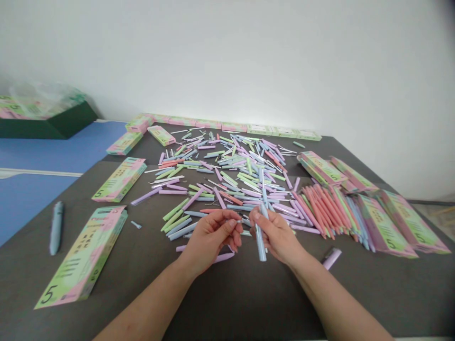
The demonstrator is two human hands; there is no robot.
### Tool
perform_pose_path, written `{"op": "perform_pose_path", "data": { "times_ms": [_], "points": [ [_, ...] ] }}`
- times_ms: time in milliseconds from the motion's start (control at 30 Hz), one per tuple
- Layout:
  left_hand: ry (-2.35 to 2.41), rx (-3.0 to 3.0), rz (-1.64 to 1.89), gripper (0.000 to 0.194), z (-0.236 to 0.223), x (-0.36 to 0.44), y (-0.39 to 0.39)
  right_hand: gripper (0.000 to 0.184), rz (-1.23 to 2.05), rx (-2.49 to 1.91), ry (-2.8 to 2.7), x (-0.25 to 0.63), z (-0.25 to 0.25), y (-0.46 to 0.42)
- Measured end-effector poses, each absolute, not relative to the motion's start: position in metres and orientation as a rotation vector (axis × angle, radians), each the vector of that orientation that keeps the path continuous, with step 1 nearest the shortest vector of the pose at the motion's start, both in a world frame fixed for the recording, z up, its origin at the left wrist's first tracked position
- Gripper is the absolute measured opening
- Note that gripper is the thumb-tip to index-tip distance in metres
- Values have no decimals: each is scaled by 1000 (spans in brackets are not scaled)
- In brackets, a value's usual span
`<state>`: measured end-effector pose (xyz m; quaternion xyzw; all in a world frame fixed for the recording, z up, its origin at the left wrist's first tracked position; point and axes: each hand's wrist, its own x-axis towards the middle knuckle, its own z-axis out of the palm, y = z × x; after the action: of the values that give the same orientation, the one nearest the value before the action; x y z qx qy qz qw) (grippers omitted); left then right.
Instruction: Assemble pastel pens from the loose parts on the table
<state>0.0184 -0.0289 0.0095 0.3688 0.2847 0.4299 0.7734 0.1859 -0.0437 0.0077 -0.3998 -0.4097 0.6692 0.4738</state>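
Near the middle of the table, my right hand [272, 232] is closed around a light blue pen barrel [260, 244], tilted slightly with its lower end toward me. Just to its left, my left hand [216, 232] pinches thumb and fingers together; a tiny pale bit shows at the fingertips, too small to name. The two hands are close but apart. Behind and beneath them spreads a big loose pile of pen parts [249, 166] in lilac, green, blue and coral, with thin white refills mixed in. Two lilac pieces lie partly hidden under my left hand.
Sorted coral pens [327, 210] lie at right beside printed cartons [387, 227]. More cartons [85, 255] line the left side and back edge. A thick blue pen [56, 228], a small blue piece [136, 224] and a lilac piece [332, 259] lie apart. A dark green bin [73, 121] stands far left.
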Motion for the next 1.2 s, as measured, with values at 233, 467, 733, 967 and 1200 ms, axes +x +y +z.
{"op": "perform_pose_path", "data": {
  "times_ms": [233, 467, 733, 967, 1200],
  "points": [
    [723, 1103, 847, 15, 7, 19, -30, 33, 1494, -1145, -1405, 185, 1, -43],
    [816, 1403, 767, 22, 6, 20, -36, 31, 1233, -1220, -1556, 184, 2, -39],
    [723, 1465, 728, 25, 1, 18, -36, 36, 1263, -1271, -1533, 188, 4, -37],
    [646, 1405, 762, 15, 3, 18, -37, 39, 1555, -1186, -1412, 190, 7, -38],
    [749, 1528, 750, 12, 8, 15, -39, 32, 1660, -1083, -1233, 190, 1, -40]
  ]
}}
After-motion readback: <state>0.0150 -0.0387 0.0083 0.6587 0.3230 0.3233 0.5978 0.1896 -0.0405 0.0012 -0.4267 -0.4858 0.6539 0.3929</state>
